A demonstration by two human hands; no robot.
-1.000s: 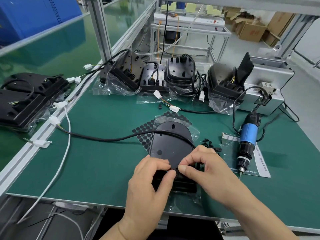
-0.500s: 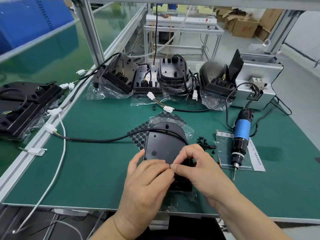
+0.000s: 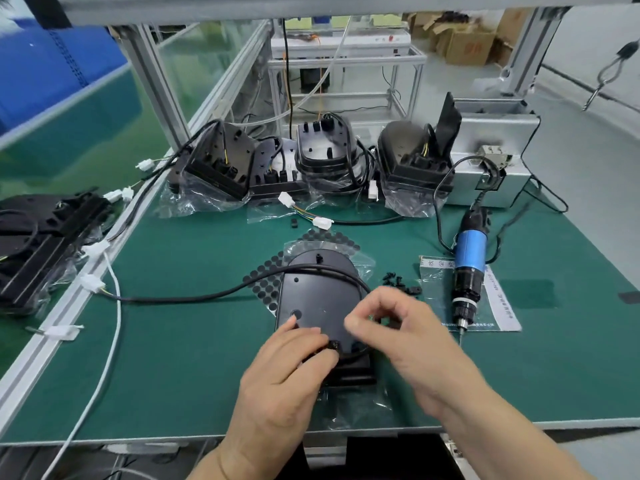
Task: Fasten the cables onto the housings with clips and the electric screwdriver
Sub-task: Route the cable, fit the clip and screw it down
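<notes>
A black housing [image 3: 317, 299] lies on a plastic bag at the middle of the green mat. A black cable [image 3: 207, 295] runs in from the left and curves over the top of the housing. My left hand [image 3: 287, 372] rests on the housing's near end, and its thumb and fingers pinch a small black clip [image 3: 334, 346] there. Blurred by motion, my right hand [image 3: 408, 327] hovers just right of the clip with curled fingers, and nothing shows in them. Loose black clips [image 3: 398, 284] lie right of the housing. The blue electric screwdriver [image 3: 469, 268] lies on a paper sheet further right.
Several bagged black housings [image 3: 311, 161] with cables line the back of the mat. A grey metal box [image 3: 491, 161] stands at the back right. More housings [image 3: 38, 237] sit beyond the aluminium rail at left. A sheet of black round pads [image 3: 265, 282] lies under the housing.
My right hand has let go at the clip and moved up and right, away from my left hand. The left hand stays on the clip. The camera view has shifted closer.
</notes>
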